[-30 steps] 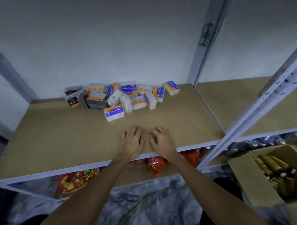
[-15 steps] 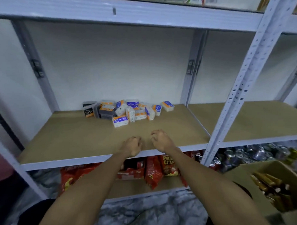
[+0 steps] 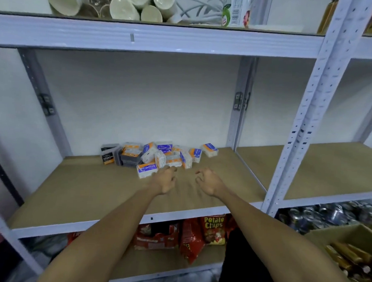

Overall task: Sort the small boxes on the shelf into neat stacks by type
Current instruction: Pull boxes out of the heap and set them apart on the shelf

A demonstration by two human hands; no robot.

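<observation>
Two empty hands, fingers loosely curled, reach over the shelf (image 3: 94, 192): left hand (image 3: 165, 181) almost touches the nearest white box (image 3: 147, 169), lying crosswise; right hand (image 3: 208, 181) sits farther from the heap.

White boxes (image 3: 147, 170) banded in orange and purple are lying beside dark grey and black ones (image 3: 128, 156) with orange labels, on a tan shelf board (image 3: 94, 190) framed in pale lavender-white metal (image 3: 308, 115). Red and yellow chip bags (image 3: 213, 229) are showing below.
</observation>
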